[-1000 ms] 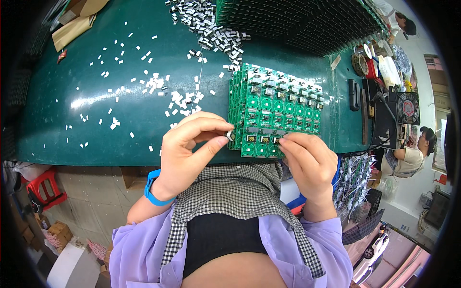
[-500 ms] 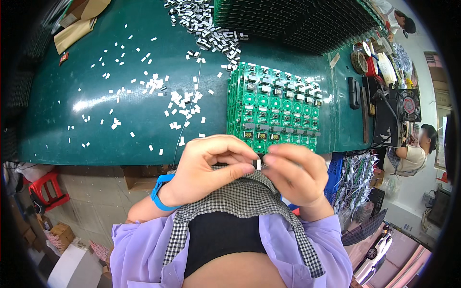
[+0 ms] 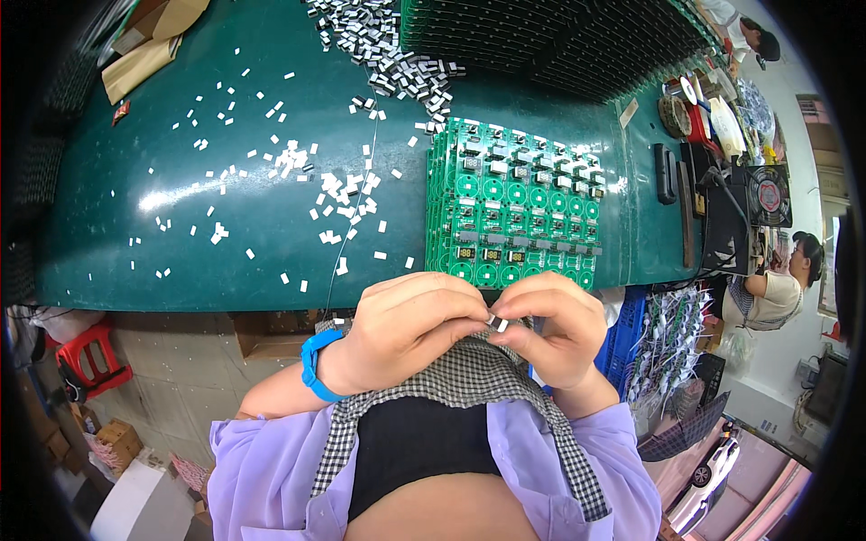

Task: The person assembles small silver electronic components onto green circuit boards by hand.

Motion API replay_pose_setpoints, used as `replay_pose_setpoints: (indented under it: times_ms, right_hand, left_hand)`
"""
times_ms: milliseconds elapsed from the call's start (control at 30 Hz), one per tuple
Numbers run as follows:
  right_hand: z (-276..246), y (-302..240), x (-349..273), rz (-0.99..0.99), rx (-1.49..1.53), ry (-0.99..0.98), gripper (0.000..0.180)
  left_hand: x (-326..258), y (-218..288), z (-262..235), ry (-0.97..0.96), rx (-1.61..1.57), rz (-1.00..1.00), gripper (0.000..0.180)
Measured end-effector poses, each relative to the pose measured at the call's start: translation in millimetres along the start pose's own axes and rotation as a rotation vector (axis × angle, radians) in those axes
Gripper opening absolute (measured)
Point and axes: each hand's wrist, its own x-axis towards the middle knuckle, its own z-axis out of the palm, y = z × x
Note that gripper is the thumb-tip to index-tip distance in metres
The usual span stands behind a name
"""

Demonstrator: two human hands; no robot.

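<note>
Green bench point(image 3: 180, 261) behind; left hand point(image 3: 410, 329), right hand point(image 3: 555, 329) together, fingertips pinching small white rectangular component point(image 3: 497, 322).

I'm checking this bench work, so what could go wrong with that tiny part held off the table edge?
1. The small white part is pinched between the left hand and right hand past the green table edge; if the grip slips, it likely drops into the lap or to the floor.
2. Loose white pieces lie scattered and could get mixed up.

one green circuit board panel point(image 3: 514, 207), two hands, one blue wristband point(image 3: 313, 365), one red stool point(image 3: 86, 361)
</note>
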Motion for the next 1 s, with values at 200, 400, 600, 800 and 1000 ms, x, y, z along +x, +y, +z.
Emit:
replay_pose_setpoints:
  times_ms: [200, 400, 600, 800, 1000]
  right_hand:
    - [3, 5, -1, 0.033, 0.076, 0.022, 0.025]
    - [8, 8, -6, 0.035, 0.139, 0.037, 0.024]
    - [14, 12, -9, -0.032, 0.202, 0.134, 0.023]
    - [15, 10, -8, -0.009, 0.245, 0.161, 0.024]
    - [-1, 10, 0, -0.067, 0.172, -0.033, 0.027]
  left_hand:
    - [-1, 1, 2, 0.009, 0.047, 0.023, 0.019]
    - [-3, -3, 4, -0.014, 0.030, 0.076, 0.019]
    - [-1, -6, 5, 0.010, 0.028, 0.139, 0.022]
    - [-2, -6, 5, 0.026, 0.081, 0.184, 0.022]
    - [0, -12, 2, -0.008, 0.113, 0.281, 0.022]
